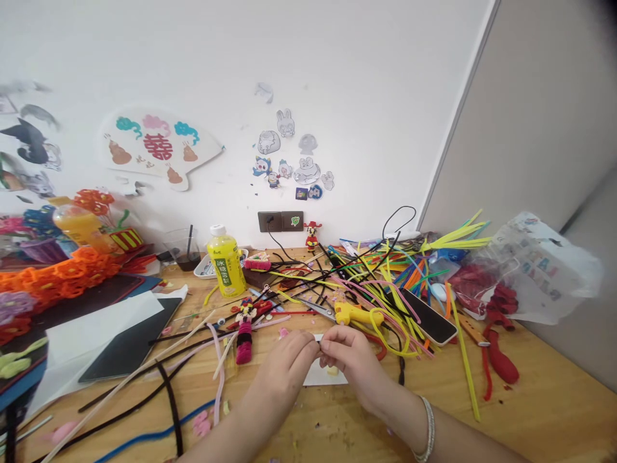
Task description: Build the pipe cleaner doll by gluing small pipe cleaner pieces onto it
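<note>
The left hand (292, 360) and right hand (357, 366) are meeting at the fingertips; whether they're pinching anything, I cannot tell. White paper (318, 378) is lying beneath them on the desk (544, 402). Beyond, a yellow bottle (225, 265) is standing.

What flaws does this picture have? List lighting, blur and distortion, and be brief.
Head view: light looks soft and even; head view: orange flowers at left look blurry, hands clearer; head view: plastic bag looks stretched toward the right edge, top right corner dark.
</note>
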Tool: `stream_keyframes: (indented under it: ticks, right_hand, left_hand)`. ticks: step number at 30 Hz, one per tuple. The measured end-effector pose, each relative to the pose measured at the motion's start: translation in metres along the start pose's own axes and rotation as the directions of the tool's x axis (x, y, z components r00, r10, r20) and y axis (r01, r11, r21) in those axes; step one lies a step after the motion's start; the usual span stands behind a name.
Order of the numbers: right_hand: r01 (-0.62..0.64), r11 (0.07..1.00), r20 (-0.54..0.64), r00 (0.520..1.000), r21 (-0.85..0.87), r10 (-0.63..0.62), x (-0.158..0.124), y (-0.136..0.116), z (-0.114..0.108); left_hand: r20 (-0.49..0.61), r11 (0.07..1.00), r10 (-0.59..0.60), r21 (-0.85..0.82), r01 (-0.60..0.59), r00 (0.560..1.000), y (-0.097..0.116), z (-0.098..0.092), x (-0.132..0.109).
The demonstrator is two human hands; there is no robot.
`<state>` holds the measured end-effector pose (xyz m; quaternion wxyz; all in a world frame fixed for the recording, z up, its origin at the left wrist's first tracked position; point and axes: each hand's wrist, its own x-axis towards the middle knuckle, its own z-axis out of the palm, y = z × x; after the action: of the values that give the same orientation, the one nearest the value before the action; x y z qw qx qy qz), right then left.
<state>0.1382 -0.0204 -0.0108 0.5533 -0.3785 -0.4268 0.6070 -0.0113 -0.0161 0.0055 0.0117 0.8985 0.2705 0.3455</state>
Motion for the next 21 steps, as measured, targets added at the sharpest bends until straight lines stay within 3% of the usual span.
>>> stream_keyframes:
  ticks: [5, 12, 18, 21]
  right_hand:
    - [0.001, 0.998, 0.020, 1.000, -0.056, 0.000, 0.002, 0.000, -0.002]
    - [0.122, 0.936, 0.174, 0.983, -0.331, -0.066, 0.010, -0.010, -0.015]
    - [0.154, 0.920, 0.218, 0.973, -0.360, -0.078, 0.012, -0.005, -0.018]
    - [0.159, 0.918, 0.228, 0.971, -0.363, -0.078, 0.012, -0.007, -0.017]
  left_hand:
    - [0.026, 0.999, 0.013, 0.046, -0.014, 1.000, 0.002, -0.003, 0.003]
    - [0.072, 0.995, 0.084, 0.040, -0.087, 0.994, -0.008, 0.000, 0.002]
    - [-0.065, 0.998, 0.056, -0.007, -0.057, 0.996, -0.016, 0.008, 0.000]
    - [-0.056, 0.999, 0.045, -0.001, -0.045, 0.997, -0.018, 0.010, 0.000]
